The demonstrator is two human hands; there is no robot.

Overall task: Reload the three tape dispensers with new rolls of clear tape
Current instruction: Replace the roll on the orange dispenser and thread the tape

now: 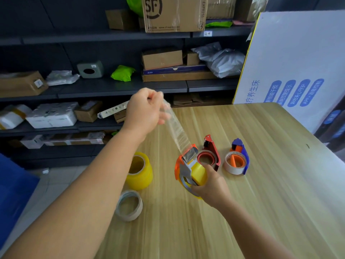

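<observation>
Fingers of the left hand (144, 109) are curled together and pinch the free end of a clear tape strip (175, 128), which is held up in the air above the far left part of the wooden table (261, 184). That strip runs down and to the right into the orange dispenser (183, 165), passing under its metal plate at the top. A yellow-tinted roll (199, 173) sits loaded in this dispenser, and the right hand (211, 186) grips the dispenser and roll from the near side, its fingers wrapped round them. Whether the dispenser touches the table I cannot tell. Just to the right, on the table, stands the red dispenser (211, 152) with a nearly used-up roll on its red hub, and further right the blue dispenser (240, 156) holds a thin whitish core around an orange hub. To the left of the orange dispenser a full yellow tape roll (139, 171) stands on its flat side near the table's left edge, and nearer still lies an empty pale core (129, 205). Beyond the table, dark shelving (112, 86) carries cardboard boxes and wrapped parcels, and a white printed board (298, 58) leans at the far right.
</observation>
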